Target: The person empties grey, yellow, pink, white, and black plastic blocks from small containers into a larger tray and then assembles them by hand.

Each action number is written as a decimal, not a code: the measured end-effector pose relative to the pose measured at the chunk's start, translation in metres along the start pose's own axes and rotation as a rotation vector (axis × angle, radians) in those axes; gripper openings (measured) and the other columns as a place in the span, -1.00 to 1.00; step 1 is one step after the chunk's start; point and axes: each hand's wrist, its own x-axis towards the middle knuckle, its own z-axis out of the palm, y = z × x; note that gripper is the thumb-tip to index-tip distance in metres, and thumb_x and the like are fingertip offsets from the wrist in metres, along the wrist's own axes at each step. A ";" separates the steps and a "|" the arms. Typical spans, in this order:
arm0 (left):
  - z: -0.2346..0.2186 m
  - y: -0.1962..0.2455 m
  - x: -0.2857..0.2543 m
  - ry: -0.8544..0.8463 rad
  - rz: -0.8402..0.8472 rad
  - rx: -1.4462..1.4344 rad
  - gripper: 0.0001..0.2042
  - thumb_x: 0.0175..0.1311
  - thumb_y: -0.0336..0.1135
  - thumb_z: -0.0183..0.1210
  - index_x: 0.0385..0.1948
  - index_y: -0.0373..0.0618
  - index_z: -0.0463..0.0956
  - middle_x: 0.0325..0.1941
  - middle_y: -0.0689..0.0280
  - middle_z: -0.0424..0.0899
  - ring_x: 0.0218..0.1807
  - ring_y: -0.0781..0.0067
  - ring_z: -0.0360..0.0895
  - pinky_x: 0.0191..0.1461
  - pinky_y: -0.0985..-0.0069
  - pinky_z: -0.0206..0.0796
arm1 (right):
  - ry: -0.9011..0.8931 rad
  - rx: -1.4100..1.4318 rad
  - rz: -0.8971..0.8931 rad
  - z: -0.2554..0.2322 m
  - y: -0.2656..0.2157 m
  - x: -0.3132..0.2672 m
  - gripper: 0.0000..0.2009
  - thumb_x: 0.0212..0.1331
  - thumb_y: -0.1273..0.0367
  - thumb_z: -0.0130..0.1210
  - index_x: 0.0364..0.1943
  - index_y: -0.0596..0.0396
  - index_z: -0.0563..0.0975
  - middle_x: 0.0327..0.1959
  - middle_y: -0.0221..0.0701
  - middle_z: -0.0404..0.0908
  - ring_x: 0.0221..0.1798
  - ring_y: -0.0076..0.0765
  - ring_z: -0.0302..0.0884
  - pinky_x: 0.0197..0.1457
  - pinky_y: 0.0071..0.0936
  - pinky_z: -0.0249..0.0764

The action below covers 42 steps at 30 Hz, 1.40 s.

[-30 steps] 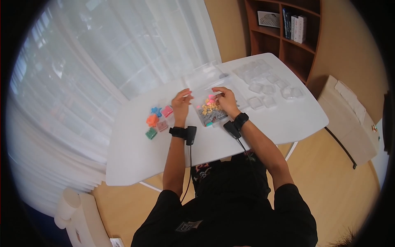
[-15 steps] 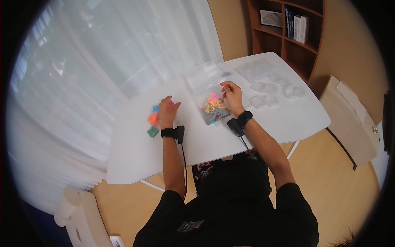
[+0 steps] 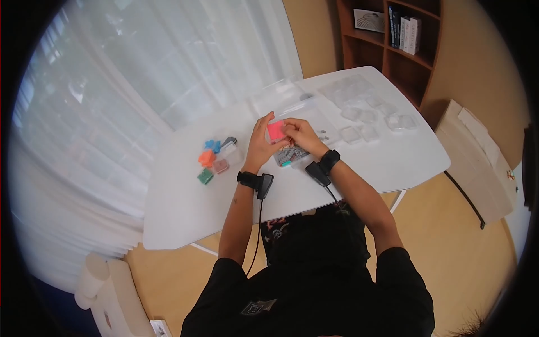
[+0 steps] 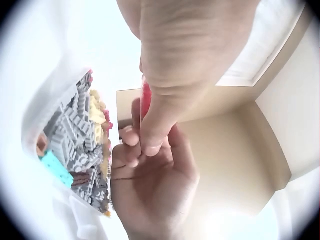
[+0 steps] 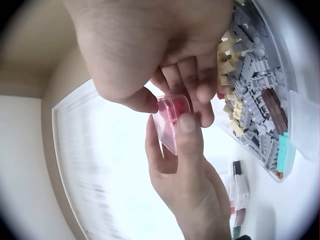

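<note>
A small clear box of pink bricks [image 3: 275,131] is held up over the near part of a large clear bin [image 5: 287,75]. My left hand [image 3: 260,147] grips the box between thumb and fingers. From the other side, my right hand [image 3: 306,136] pinches it, with the thumb at one edge and the fingers curled behind, as the right wrist view shows. Loose grey bricks [image 5: 255,110] fill the bin along with tan bricks [image 5: 231,112], a brown brick [image 5: 275,107] and a turquoise brick [image 4: 57,167]. The hands hide part of the bin in the head view.
Left of the bin lie clusters of blue [image 3: 212,145], orange [image 3: 206,158], green [image 3: 205,176] and reddish [image 3: 220,165] pieces, with a clear box [image 3: 233,151] beside them. Several clear containers [image 3: 368,116] stand at the right of the white table [image 3: 393,163].
My left hand went left to the pieces on the table, took up the box of pink bricks and brought it right to the bin. My right hand drew back, then came in to the box.
</note>
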 end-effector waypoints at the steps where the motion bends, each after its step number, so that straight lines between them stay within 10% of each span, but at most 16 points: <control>1: -0.001 -0.002 0.000 0.000 -0.003 0.003 -0.27 -0.11 -0.45 0.36 0.23 -0.13 0.25 0.08 0.16 0.46 0.12 0.28 0.43 0.19 0.40 0.27 | -0.003 0.003 0.002 -0.003 0.001 0.001 -0.71 0.24 0.36 0.02 -0.04 0.26 0.47 -0.59 -0.45 0.53 -0.60 -0.65 0.44 -0.56 -0.70 0.33; 14: -0.003 -0.011 -0.003 -0.134 -0.392 -0.776 -0.56 0.07 -0.57 0.21 0.05 -0.35 0.36 -0.11 0.20 0.60 -0.09 0.48 0.56 0.03 0.55 0.38 | -0.040 -0.052 -0.100 -0.002 -0.003 -0.004 -0.55 0.09 0.40 0.21 0.11 0.15 0.40 -0.54 -0.46 0.53 -0.53 -0.64 0.42 -0.44 -0.66 0.37; 26: 0.002 -0.001 -0.001 -0.205 -0.451 -0.818 -0.58 0.14 -0.55 0.18 0.07 -0.35 0.35 -0.10 0.19 0.60 -0.09 0.49 0.57 0.02 0.56 0.41 | 0.279 -0.079 -0.086 -0.002 -0.014 -0.006 -0.69 0.24 0.20 0.08 -0.37 0.25 0.52 -0.63 -0.47 0.48 -0.56 -0.61 0.40 -0.47 -0.57 0.34; 29: 0.004 -0.005 -0.002 -0.173 -0.435 -0.801 -0.55 0.12 -0.57 0.19 0.09 -0.35 0.32 -0.11 0.21 0.60 -0.10 0.50 0.57 0.01 0.56 0.42 | 0.486 -0.374 -0.365 -0.006 0.003 0.003 -0.69 0.25 0.24 0.08 -0.46 0.25 0.50 -0.65 -0.49 0.46 -0.61 -0.62 0.38 -0.53 -0.59 0.30; 42: 0.006 0.011 -0.002 -0.120 -0.141 -0.243 -0.38 -0.13 -0.58 0.28 0.13 -0.11 0.40 -0.28 0.39 0.36 -0.32 0.63 0.37 -0.24 0.71 0.26 | 0.081 0.302 0.198 0.007 0.000 -0.001 -0.63 0.40 0.18 -0.22 -0.25 0.22 0.49 -0.40 -0.30 0.56 -0.46 -0.46 0.52 -0.42 -0.52 0.52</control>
